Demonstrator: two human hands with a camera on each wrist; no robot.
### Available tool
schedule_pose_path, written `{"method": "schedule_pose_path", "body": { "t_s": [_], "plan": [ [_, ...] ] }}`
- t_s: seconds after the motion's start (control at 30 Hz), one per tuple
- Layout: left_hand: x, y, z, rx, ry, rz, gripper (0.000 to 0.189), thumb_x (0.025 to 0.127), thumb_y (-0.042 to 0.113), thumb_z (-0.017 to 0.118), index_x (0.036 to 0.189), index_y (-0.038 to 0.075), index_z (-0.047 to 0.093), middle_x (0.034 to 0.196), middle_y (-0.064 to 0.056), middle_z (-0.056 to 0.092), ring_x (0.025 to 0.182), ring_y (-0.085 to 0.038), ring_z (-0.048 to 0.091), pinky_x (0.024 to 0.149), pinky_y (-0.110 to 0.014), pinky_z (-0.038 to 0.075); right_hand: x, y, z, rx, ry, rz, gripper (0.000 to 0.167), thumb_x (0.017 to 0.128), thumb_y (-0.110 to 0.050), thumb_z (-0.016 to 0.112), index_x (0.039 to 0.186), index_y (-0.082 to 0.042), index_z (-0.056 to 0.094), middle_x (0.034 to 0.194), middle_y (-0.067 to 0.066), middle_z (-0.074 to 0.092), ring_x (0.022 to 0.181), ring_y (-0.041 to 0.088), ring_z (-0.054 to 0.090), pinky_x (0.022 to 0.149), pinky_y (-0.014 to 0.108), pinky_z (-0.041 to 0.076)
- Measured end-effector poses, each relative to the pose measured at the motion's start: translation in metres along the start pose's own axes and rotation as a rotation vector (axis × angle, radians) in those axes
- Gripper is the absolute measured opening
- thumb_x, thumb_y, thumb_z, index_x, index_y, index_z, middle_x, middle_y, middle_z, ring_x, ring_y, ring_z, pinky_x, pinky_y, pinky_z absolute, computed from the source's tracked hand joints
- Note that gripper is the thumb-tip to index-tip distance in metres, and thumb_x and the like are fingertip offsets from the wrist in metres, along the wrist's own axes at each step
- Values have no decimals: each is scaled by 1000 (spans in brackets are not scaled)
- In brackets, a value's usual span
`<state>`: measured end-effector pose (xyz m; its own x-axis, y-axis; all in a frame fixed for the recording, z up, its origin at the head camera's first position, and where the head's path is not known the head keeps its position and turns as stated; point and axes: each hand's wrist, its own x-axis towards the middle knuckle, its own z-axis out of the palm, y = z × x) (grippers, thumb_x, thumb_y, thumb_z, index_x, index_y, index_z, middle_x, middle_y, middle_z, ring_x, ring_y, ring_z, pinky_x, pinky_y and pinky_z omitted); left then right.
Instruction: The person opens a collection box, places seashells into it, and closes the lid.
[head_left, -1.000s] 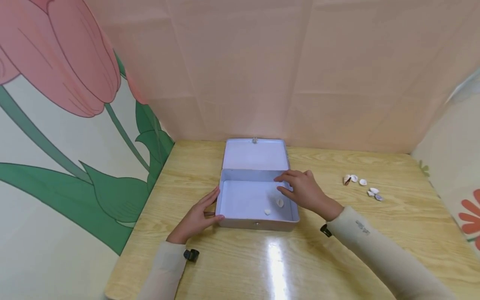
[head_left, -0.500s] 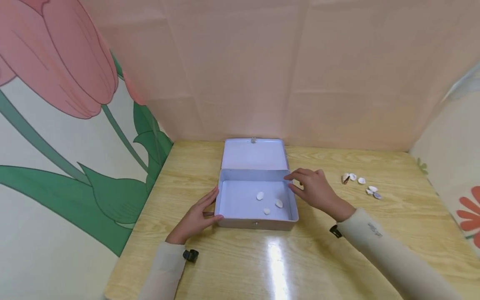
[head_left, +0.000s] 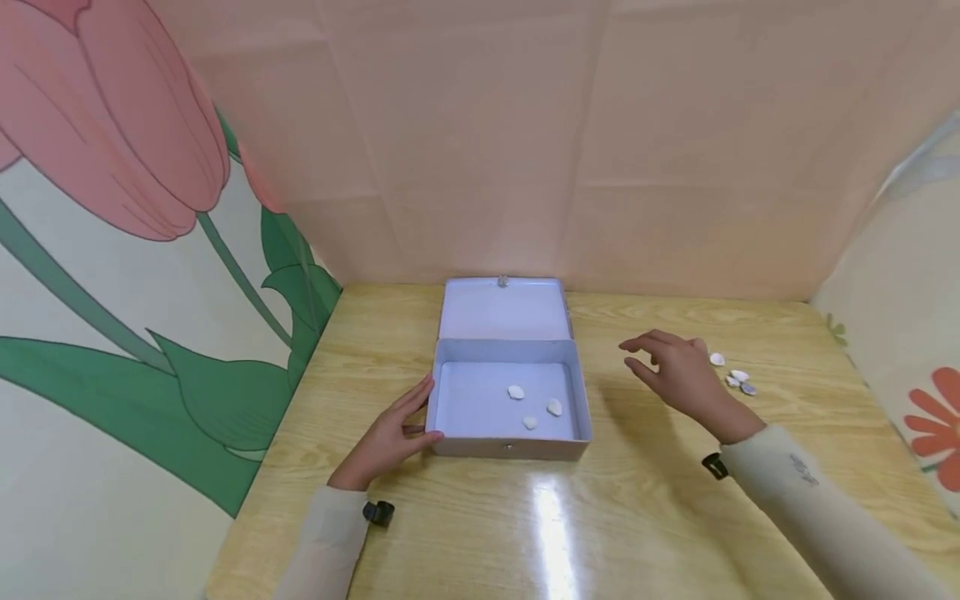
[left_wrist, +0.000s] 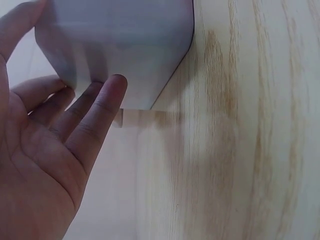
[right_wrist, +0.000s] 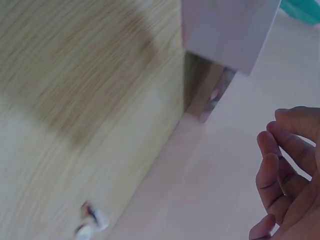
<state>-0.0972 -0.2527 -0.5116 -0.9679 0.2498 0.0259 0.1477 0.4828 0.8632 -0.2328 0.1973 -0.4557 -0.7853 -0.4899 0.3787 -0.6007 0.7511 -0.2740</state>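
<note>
A pale lavender metal box (head_left: 512,450) stands on the table, its lid (head_left: 502,308) raised at the back. Lying on its floor are three white seashells, one nearer the middle (head_left: 516,392), one to the right (head_left: 554,407) and one nearer the front (head_left: 530,423). My left hand (head_left: 386,437) rests against the box's left side, fingers extended on the wall and thumb at the front corner. My right hand (head_left: 686,379) hovers right of the box, fingers loosely bent, holding nothing. Just beyond it lie several more shells (head_left: 738,376), some hidden by the hand.
The wood-grain table (head_left: 465,525) runs back to a pink cloth backdrop (head_left: 480,150). On the left a wall panel with a painted tulip (head_left: 142,125) borders the table; another with a red flower (head_left: 941,425) borders the right.
My right hand has left the box and moved right toward the loose shells. A third shell has come to lie in the box. The left hand keeps its place.
</note>
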Motion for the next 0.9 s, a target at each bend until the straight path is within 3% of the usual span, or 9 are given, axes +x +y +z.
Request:
{"method": "schedule_pose_path", "body": {
  "t_s": [0.27, 0.5, 0.7, 0.9],
  "plan": [
    [0, -2, 0, 41, 14, 0, 85, 85, 43, 73, 154, 33, 23, 161, 13, 15, 143, -13, 24, 99, -37, 48, -25, 35, -11, -44, -37, 108, 24, 93, -26, 68, 115, -17, 70, 102, 1, 67, 75, 15, 52, 62, 38, 24],
    [1, -2, 0, 24, 1, 10, 86, 86, 40, 73, 154, 31, 23, 162, 8, 14, 142, -15, 28, 96, -31, 50, -50, 70, -16, -66, -18, 170, 24, 94, -27, 67, 113, -13, 71, 103, 8, 68, 72, 17, 53, 58, 39, 24],
    [0, -1, 0, 19, 8, 13, 86, 86, 39, 73, 154, 31, 23, 162, 4, 15, 141, -15, 29, 94, -26, 50, -68, 97, -20, -87, -30, 235, 26, 94, -26, 67, 114, -10, 70, 102, 14, 66, 70, 21, 57, 59, 49, 31],
    [1, -4, 2, -4, 7, 10, 85, 85, 35, 74, 154, 31, 24, 162, 7, 15, 141, -14, 29, 94, -27, 51, -88, 122, -22, -108, -127, 371, 45, 97, -43, 57, 124, -8, 64, 119, 26, 58, 87, 41, 60, 60, 58, 33]
  ]
}}
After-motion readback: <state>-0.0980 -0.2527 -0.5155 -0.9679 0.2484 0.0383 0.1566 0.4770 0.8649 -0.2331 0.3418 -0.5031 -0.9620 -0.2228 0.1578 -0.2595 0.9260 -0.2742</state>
